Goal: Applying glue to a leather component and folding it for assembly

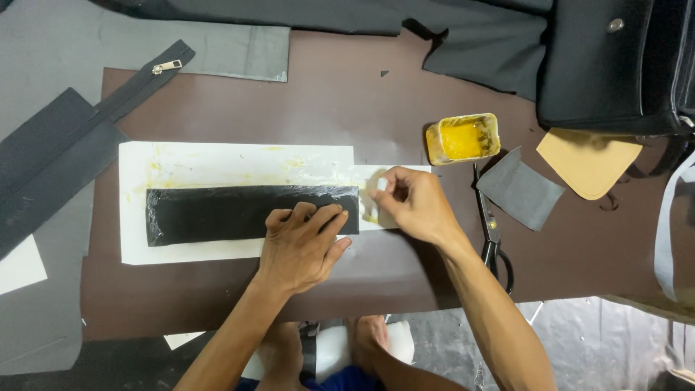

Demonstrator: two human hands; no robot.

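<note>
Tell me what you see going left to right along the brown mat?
Zipper → black strip → left hand → right hand → yellow glue tub → scissors → grey patch → tan piece.

Hands (355,224) on glue-wet black strip (217,214)

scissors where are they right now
In the head view the scissors lie on the brown mat, just right of the right hand, below the yellow glue tub.
</note>
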